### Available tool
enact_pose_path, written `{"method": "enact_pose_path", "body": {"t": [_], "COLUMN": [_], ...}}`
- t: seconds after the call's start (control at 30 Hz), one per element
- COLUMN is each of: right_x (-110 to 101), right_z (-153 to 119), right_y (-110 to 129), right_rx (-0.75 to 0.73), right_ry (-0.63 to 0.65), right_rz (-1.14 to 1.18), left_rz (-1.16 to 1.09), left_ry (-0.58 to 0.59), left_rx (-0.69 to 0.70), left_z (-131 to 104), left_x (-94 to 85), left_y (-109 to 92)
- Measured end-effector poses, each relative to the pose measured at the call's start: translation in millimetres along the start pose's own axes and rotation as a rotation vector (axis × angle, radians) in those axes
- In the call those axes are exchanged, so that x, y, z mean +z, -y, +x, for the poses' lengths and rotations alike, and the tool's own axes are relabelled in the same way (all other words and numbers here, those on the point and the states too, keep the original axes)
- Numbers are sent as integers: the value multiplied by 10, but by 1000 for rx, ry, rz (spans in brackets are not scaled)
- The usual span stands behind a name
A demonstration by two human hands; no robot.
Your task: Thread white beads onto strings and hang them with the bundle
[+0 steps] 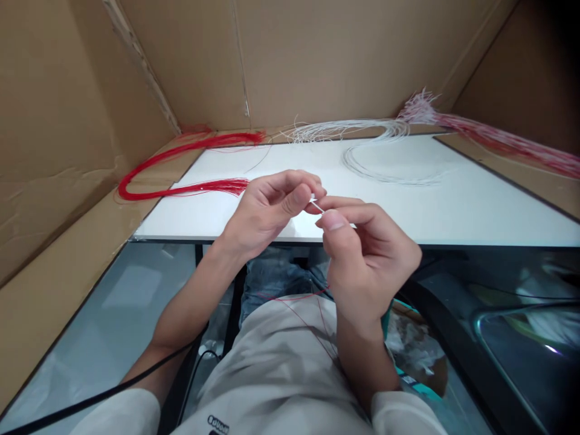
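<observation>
White strand [318, 207] is between the two hands, pinched by right hand's [330, 219] thumb and fingers. Left hand [290, 196], just beside, has curled fingers touching its other end; both forearms reach forward.

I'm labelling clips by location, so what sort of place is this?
Probably a small handcraft workstation: cardboard walls enclose a white board, with bundled red strands and loose white strands along it.

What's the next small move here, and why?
Perhaps, with the white piece pinched in the right hand, use the left hand to sweep aside the red threads: they trail loose across the shirt and might snag.
</observation>
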State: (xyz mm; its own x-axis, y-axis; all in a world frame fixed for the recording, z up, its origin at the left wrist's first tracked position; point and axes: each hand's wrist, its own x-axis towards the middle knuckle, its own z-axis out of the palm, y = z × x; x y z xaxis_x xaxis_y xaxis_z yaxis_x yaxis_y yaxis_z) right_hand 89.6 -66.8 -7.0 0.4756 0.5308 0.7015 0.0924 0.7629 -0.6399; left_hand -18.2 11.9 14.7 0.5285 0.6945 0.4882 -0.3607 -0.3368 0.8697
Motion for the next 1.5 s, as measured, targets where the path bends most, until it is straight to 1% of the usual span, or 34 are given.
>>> {"method": "enact_pose_path", "body": {"t": [0.1, 0.23, 0.4, 0.5, 0.6, 0.8, 0.9, 1.03, 1.1, 1.27, 1.5], "right_x": [-4, -8, -1, -3, -7, -14, -23, -39, -46, -57, -84], "right_z": [-9, -10, -4, 2, 4, 1, 4, 8, 7, 2, 9], "right_y": [29, 40, 49, 50, 49, 68, 74, 77, 78, 71, 37], "right_rx": [36, 7, -33, -30, -31, -5, -6, 4, 11, 23, 37], "right_ry": [-20, -25, -30, -24, -25, -21, -10, 7, 13, 26, 60], "right_rz": [15, 3, -29, -20, -7, -28, -37, -54, -63, -73, -80], "left_rz": [5, 77, 68, 77, 67, 151, 175, 191, 226, 365, 547], "left_ry": [-27, -55, -22, -12, 19, -28, -36, -12, -11, -67, -122], "left_rx": [-5, 46, 84, 87, 118, 128, 172, 248, 269, 300, 287], "left_z": [-13, -12, -21, -24, -22, -19, -17, -12, -12, -28, -50], "left_x": [14, -6, -11, -24, -42, -60, -63, -75, -84, -100, -141], "left_y": [29, 39, 43, 46, 47, 42, 35, 13, -4, -60, -122]}}
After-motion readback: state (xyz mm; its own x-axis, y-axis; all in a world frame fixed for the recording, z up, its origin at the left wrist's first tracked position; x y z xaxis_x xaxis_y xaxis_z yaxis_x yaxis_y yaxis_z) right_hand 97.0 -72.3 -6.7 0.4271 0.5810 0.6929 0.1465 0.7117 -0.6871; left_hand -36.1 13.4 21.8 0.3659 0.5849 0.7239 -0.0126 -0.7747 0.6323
